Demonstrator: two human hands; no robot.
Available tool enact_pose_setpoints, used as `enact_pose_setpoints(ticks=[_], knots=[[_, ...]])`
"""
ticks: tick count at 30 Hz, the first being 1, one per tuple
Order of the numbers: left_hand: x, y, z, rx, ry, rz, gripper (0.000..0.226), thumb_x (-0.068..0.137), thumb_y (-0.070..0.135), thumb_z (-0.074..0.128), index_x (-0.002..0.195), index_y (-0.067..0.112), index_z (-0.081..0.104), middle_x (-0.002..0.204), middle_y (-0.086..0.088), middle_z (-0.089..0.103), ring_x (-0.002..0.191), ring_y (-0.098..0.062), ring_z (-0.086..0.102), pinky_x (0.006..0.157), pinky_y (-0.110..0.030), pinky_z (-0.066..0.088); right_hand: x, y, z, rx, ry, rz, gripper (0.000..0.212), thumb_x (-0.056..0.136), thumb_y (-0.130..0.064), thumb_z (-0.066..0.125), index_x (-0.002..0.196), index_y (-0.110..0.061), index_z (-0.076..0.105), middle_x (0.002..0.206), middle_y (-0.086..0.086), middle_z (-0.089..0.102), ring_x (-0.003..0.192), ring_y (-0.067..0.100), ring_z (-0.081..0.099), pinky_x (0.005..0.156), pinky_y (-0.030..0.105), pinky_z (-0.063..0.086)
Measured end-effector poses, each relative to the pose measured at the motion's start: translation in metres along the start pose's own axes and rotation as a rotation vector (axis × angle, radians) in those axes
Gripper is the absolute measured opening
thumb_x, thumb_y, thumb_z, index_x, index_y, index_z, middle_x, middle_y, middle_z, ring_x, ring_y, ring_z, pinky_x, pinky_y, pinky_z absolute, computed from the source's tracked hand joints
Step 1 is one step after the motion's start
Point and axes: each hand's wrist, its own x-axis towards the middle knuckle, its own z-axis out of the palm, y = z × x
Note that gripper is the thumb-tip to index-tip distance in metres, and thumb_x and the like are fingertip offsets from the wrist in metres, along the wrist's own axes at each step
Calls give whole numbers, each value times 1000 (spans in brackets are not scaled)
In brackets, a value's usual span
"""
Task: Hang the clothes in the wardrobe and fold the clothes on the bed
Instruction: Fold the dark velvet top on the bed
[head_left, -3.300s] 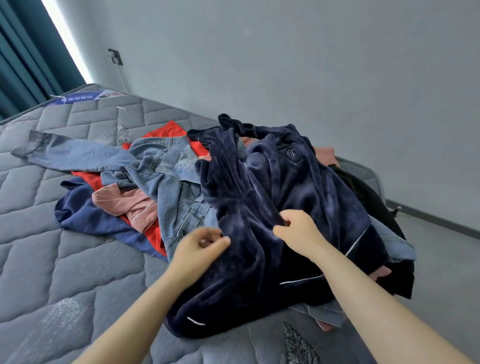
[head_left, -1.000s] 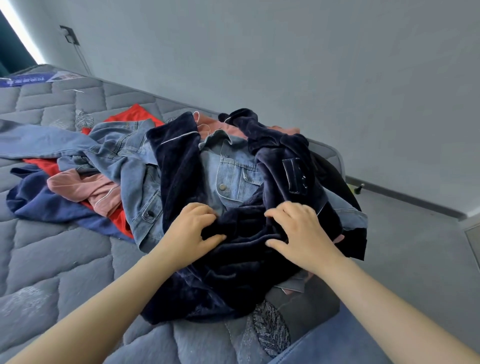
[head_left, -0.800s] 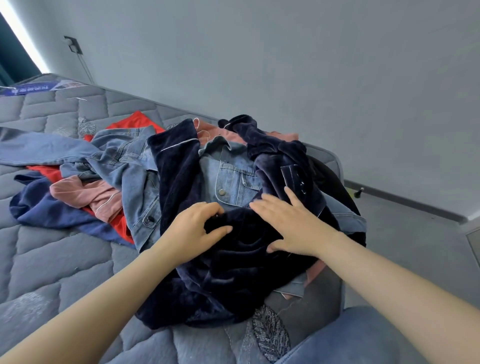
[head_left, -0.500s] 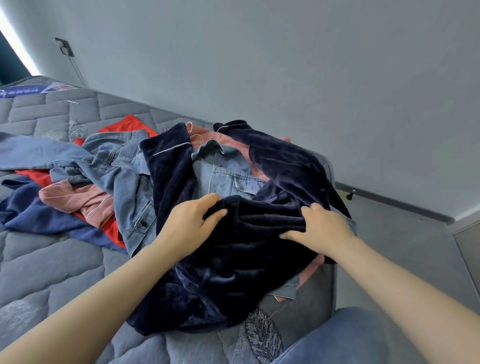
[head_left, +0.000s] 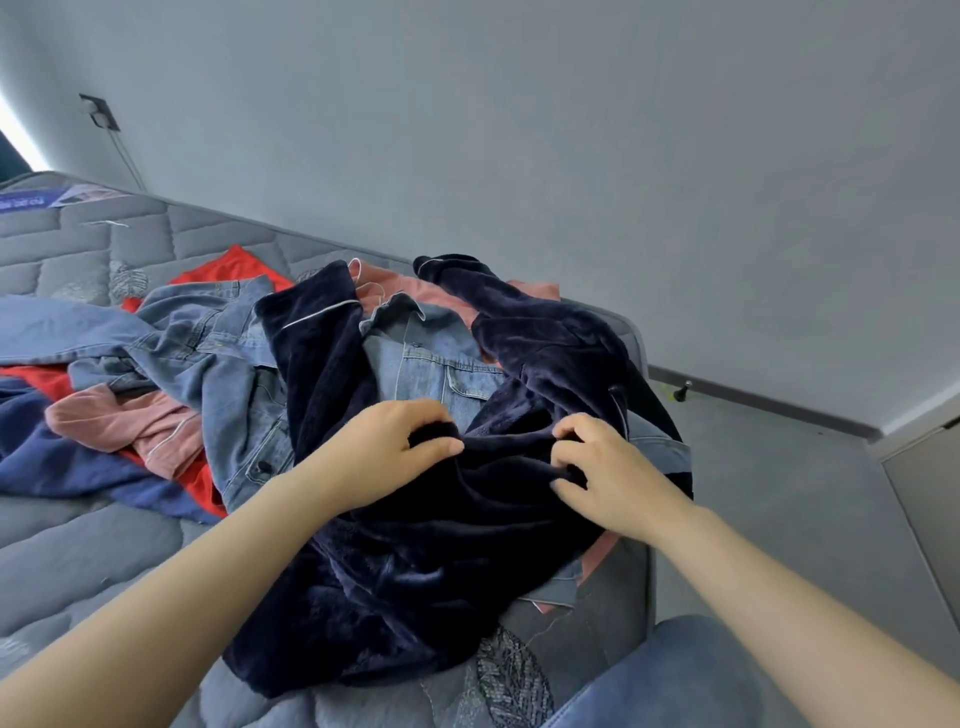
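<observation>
On the quilted grey bed (head_left: 78, 545), which fills the view from seven to ten o'clock, a heap of clothes lies against the corner nearest the person. A plain grey wall (head_left: 519, 130) runs behind it from ten to three o'clock, and grey floor (head_left: 779, 493) shows at four o'clock.

The navy velvet garment (head_left: 441, 561) is the largest piece. It sits on top of the heap at centre, with white-piped parts reaching up toward eleven and one o'clock and its bulk falling toward six o'clock. The denim jacket (head_left: 431, 364) lies beneath it, collar and chest pocket exposed at twelve o'clock. More denim spreads toward nine o'clock. A dark blue garment (head_left: 57, 462) lies flat at nine o'clock, a red garment (head_left: 228, 267) at ten o'clock, and a pink garment (head_left: 130, 421) is bunched between them.

The left hand (head_left: 384, 447) has its fingers curled and its thumb pressed in, pinching a fold of the velvet. The right hand (head_left: 608, 467), just beside it at three o'clock, has its fingers bent and dug into the same fold. A wall socket (head_left: 98, 111) sits at ten o'clock.
</observation>
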Motion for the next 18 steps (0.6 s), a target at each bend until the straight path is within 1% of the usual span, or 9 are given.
enact_pose_setpoints(ticks=[3,7,8,10,11,13,15,16,18], knots=[[-7,-16,-7,-2,156,-42,11,95,34,52,95,24,51,90,13,56,84,2,53,69,-12,37,-6,-26,3,105,-46,-56,16,89,-29,60,79,-23,49,134,-6,43,116,13,50,94,28,41],[-25,-40,-11,-31,278,-148,4,98,28,47,96,25,45,85,8,56,79,-2,52,65,-13,35,-8,-69,12,262,-148,-162,20,88,-33,63,75,-26,49,88,-11,57,77,10,55,71,21,44],[-29,-44,-12,-34,309,-158,4,97,27,47,95,26,45,81,7,56,75,-3,52,63,-13,35,-7,-76,12,306,-161,-162,18,88,-35,62,76,-24,54,84,-10,58,76,11,56,69,18,43],[-38,-50,-14,-49,376,-150,7,95,27,48,90,29,44,69,4,55,65,-9,52,55,-17,37,2,-78,9,290,-122,-149,18,93,-34,56,91,-20,67,100,-7,66,93,10,60,82,23,46],[-42,-51,-15,-64,405,-144,9,92,27,49,86,29,43,63,2,53,59,-11,50,52,-18,37,9,-74,6,217,-84,-112,23,97,-32,52,105,-17,67,118,0,63,108,14,58,93,29,44],[-48,-52,-16,-99,405,-136,9,88,24,49,82,28,43,56,-2,48,48,-11,42,46,-20,35,26,-61,-1,-22,-69,65,37,101,-28,43,133,-11,51,150,12,37,125,28,48,103,38,39],[-51,-48,-12,-105,363,-104,11,86,22,49,80,28,41,53,2,43,46,-7,38,43,-23,32,41,-47,-7,-201,-137,306,51,100,-25,41,146,-9,28,160,18,5,128,37,44,102,41,40],[-51,-45,-10,-96,350,-82,12,85,22,48,79,27,40,53,3,42,46,-7,37,44,-25,32,46,-41,-8,-233,-174,426,56,99,-23,42,149,-8,23,160,20,-2,128,38,44,100,40,39],[-48,-35,-4,-88,341,-42,12,84,22,47,78,26,37,54,1,40,46,-9,35,45,-25,32,52,-31,-11,-278,-232,629,55,96,-18,47,146,-3,28,155,26,13,125,37,47,93,37,43]])
